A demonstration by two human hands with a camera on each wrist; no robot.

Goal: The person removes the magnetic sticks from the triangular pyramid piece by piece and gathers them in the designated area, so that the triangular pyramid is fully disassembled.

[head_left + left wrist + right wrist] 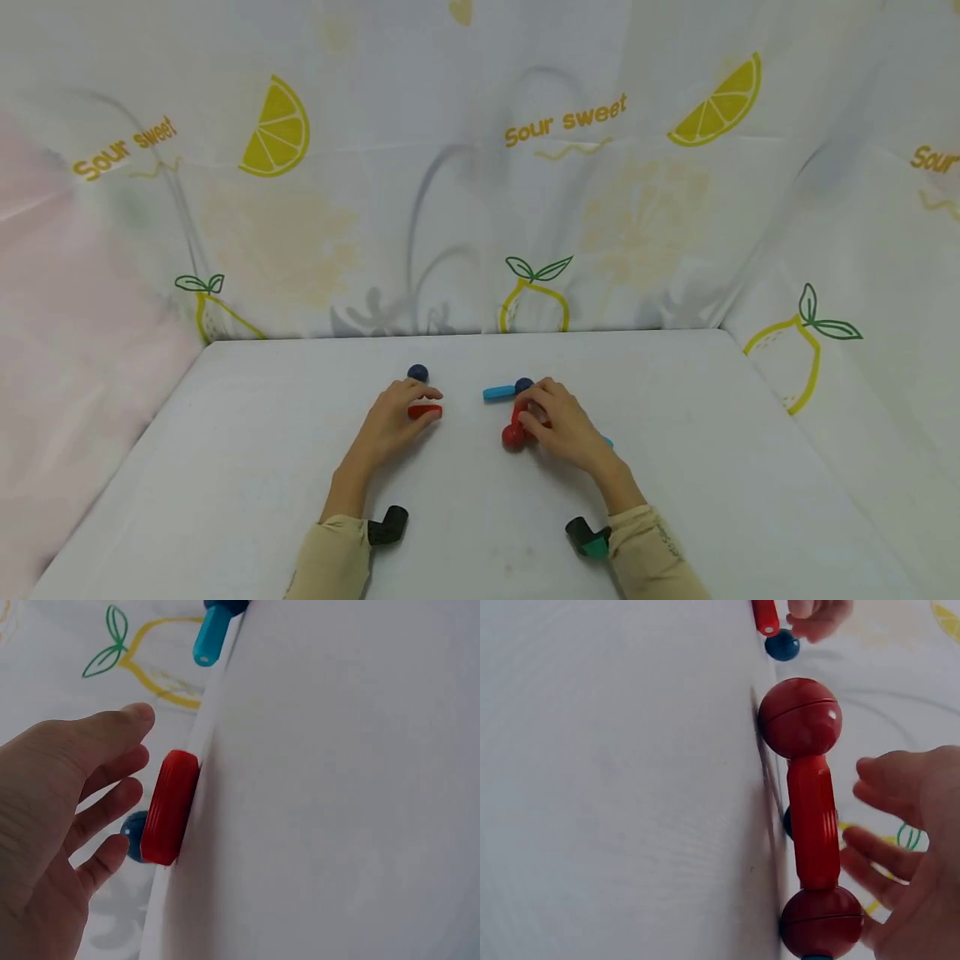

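My left hand (392, 419) hovers around a red rod (425, 411), with fingers loosely bent. The left wrist view shows a gap between its fingertips and the red rod (172, 808). Just beyond lies a dark blue ball (417, 372). My right hand (564, 423) is over a red piece, a red ball (513, 437) at its near end. In the right wrist view this is a red rod (814, 825) with a red ball at each end, and the fingers stand apart from it. A blue bit (817, 958) shows at its lower end.
A light blue rod (498, 392) with a dark blue ball (524, 384) lies beyond the right hand. Another light blue end (608, 442) peeks out beside the right wrist. The white table (247, 467) meets a lemon-print cloth (465, 167) at the back.
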